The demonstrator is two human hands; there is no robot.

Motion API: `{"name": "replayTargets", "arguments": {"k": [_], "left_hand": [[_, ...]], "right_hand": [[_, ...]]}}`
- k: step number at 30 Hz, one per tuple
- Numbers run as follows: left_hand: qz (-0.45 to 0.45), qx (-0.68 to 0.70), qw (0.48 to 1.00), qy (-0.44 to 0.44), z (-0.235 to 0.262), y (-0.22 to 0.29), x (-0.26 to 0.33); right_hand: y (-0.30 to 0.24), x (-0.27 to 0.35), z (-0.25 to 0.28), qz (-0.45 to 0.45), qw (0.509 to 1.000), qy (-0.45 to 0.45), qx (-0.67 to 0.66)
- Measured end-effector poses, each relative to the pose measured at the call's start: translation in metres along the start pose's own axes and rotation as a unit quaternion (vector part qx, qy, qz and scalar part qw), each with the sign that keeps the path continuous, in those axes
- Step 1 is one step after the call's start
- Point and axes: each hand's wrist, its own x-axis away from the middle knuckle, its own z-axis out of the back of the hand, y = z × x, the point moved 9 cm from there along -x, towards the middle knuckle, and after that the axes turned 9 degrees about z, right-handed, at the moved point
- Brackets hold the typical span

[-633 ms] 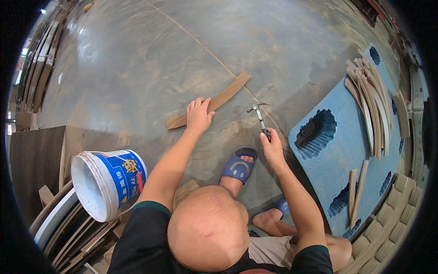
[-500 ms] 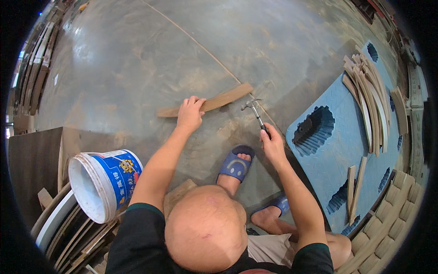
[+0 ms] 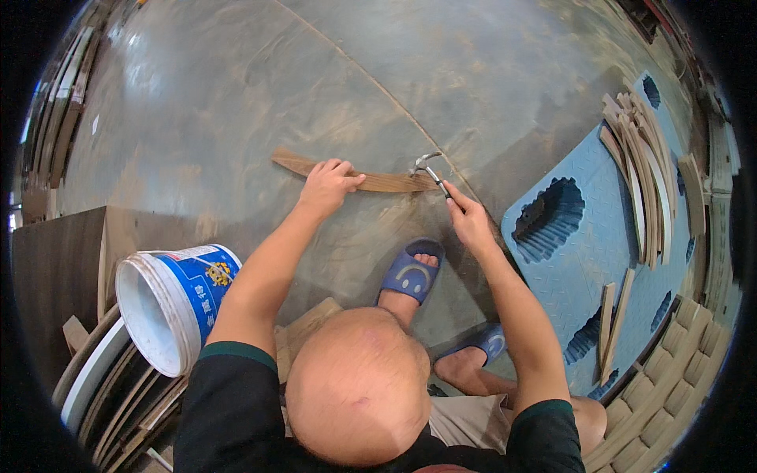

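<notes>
One white-and-blue bucket (image 3: 169, 303) lies tipped near the squatting person's left elbow. Two blue sandals (image 3: 410, 274) rest on the concrete floor (image 3: 236, 102). Farther out, the left hand (image 3: 325, 186) presses one curved wooden strip (image 3: 355, 176) flat, fingers spread; the right hand (image 3: 467, 221) grips one hammer (image 3: 430, 168), its head touching the strip's right end.

A white and blue bucket (image 3: 169, 303) lies tipped on the concrete floor (image 3: 236, 87). A blue plastic pallet (image 3: 607, 260) carries curved wooden strips (image 3: 643, 181). More curved pieces (image 3: 118, 394), possibly plywood, are stacked beside the bucket.
</notes>
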Motion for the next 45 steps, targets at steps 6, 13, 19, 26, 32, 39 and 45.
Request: {"name": "replayTargets", "arguments": {"k": [6, 13, 19, 26, 32, 39, 45], "left_hand": [[0.002, -0.003, 1.000, -0.013, 0.000, 0.003, -0.001], [-0.005, -0.002, 1.000, 0.027, 0.000, 0.004, 0.001], [0.011, 0.000, 1.000, 0.018, 0.000, -0.001, 0.005], [0.012, 0.000, 1.000, 0.011, -0.002, 0.001, -0.001], [0.021, -0.005, 1.000, 0.007, 0.000, 0.001, 0.000], [0.019, 0.004, 1.000, -0.001, -0.004, 0.004, -0.005], [0.019, -0.005, 1.000, -0.005, 0.001, 0.001, -0.002]], "right_hand": [[0.014, -0.014, -0.007, -0.027, 0.999, -0.038, -0.010], [0.006, -0.018, -0.011, -0.002, 0.999, -0.047, 0.016], [-0.020, -0.009, -0.011, 0.050, 0.994, -0.085, 0.051], [0.005, -0.013, -0.021, 0.024, 0.999, 0.030, -0.037], [0.014, -0.005, -0.020, 0.011, 1.000, 0.012, -0.024], [0.027, -0.008, -0.006, -0.013, 1.000, 0.002, -0.027], [0.017, -0.003, -0.024, 0.037, 0.998, -0.034, -0.045]]}}
